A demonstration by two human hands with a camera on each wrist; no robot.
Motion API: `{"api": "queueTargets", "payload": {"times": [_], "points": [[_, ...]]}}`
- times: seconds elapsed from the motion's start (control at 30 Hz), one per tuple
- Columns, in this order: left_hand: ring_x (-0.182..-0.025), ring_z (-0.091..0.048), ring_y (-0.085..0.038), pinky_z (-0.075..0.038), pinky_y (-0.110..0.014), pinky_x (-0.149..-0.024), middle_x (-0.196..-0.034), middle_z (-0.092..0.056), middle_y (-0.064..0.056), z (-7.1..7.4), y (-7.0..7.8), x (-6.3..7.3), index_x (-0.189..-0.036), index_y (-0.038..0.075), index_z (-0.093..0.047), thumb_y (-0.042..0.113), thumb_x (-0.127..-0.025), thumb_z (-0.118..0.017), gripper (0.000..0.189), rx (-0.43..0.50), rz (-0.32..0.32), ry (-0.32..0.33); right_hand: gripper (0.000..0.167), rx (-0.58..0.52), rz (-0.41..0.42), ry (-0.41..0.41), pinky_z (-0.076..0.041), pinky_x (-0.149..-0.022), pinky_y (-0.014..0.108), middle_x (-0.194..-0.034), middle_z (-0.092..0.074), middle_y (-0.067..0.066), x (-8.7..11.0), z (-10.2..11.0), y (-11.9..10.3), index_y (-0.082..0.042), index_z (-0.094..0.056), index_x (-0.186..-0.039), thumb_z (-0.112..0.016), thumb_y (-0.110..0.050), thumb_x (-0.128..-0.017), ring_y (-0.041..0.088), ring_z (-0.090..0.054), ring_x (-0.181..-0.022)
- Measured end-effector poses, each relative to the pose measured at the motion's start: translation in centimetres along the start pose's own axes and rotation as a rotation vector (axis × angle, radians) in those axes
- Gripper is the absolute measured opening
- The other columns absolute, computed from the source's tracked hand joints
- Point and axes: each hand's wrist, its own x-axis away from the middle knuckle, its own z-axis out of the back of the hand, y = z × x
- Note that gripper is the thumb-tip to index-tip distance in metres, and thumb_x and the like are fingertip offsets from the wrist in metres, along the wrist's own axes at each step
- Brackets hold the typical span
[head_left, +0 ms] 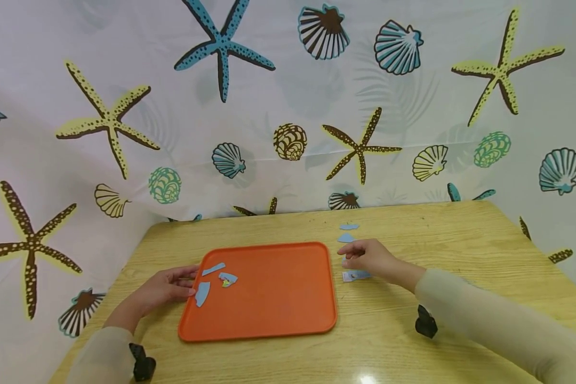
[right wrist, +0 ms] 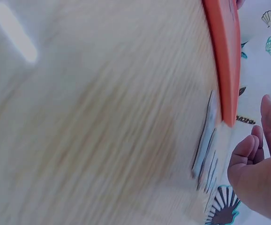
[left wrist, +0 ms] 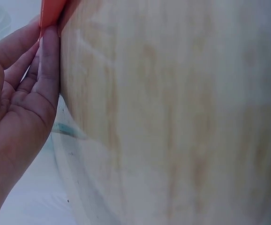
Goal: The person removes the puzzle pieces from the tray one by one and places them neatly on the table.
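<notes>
In the head view my left hand (head_left: pixel 165 288) holds the left rim of an orange tray (head_left: pixel 269 333), thumb on the edge. The left wrist view shows its fingertips pinching the tray's edge (left wrist: pixel 51 14). Three flat light-blue pieces lie in the tray's left part: a thin strip (head_left: pixel 213 269), a curved piece (head_left: pixel 202 294) and one with a coloured picture (head_left: pixel 228 279). My right hand (head_left: pixel 369 257) hovers over several similar pieces right of the tray, fingers loosely bent, nothing visible between them. A printed piece (head_left: pixel 355 275) shows below it; another is partly hidden behind the fingers.
Farther back on the wooden table (head_left: pixel 451 240) lie a triangular blue piece (head_left: pixel 346 238) and a small blue strip (head_left: pixel 349 226). A white cloth (head_left: pixel 278 53) printed with starfish and shells hangs behind the table and along its sides.
</notes>
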Motion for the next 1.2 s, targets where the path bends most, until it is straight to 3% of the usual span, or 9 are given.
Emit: {"api": "queueTargets", "payload": {"times": [0.43, 0.8, 1.0, 1.2], "points": [[-0.110, -0.057, -0.023, -0.053, -0.034, -0.086, -0.138, -0.047, -0.024, -0.3, 0.2, -0.3, -0.148, -0.006, -0.031, 0.009, -0.089, -0.070, 0.072, 0.005, -0.011, -0.006, 0.031, -0.058, 0.032, -0.068, -0.051, -0.083, 0.043, -0.098, -0.061, 0.006, -1.8, -4.9, -3.5, 0.003, -0.066, -0.119, -0.071, -0.007, -0.089, 0.018, -0.056, -0.089], [-0.110, -0.056, -0.023, -0.053, -0.034, -0.086, -0.139, -0.047, -0.023, -0.2, 0.2, -0.3, -0.149, -0.005, -0.030, 0.008, -0.090, -0.070, 0.073, 0.014, 0.008, -0.014, 0.032, -0.074, 0.046, -0.120, -0.050, -0.074, 0.027, -0.096, -0.064, 0.003, -4.4, -10.9, -5.2, -0.001, -0.068, -0.116, -0.074, -0.011, -0.087, 0.014, -0.058, -0.086], [-0.111, -0.056, -0.024, -0.053, -0.035, -0.087, -0.139, -0.047, -0.024, -0.2, 0.1, -0.2, -0.149, -0.005, -0.030, 0.009, -0.090, -0.070, 0.073, 0.001, 0.017, -0.006, 0.032, -0.101, 0.011, -0.131, -0.050, -0.078, 0.031, -0.104, -0.064, 0.008, -6.0, -13.1, -6.2, -0.005, -0.069, -0.117, -0.075, -0.014, -0.087, 0.015, -0.057, -0.090], [-0.110, -0.056, -0.024, -0.053, -0.035, -0.086, -0.139, -0.046, -0.024, -0.1, 0.2, 0.0, -0.149, -0.006, -0.030, 0.007, -0.090, -0.069, 0.072, -0.005, 0.011, -0.004, 0.032, -0.119, -0.026, -0.114, -0.052, -0.080, 0.033, -0.100, -0.064, 0.006, -7.3, -14.7, -7.6, -0.005, -0.070, -0.117, -0.076, -0.010, -0.085, 0.015, -0.057, -0.088]]}}
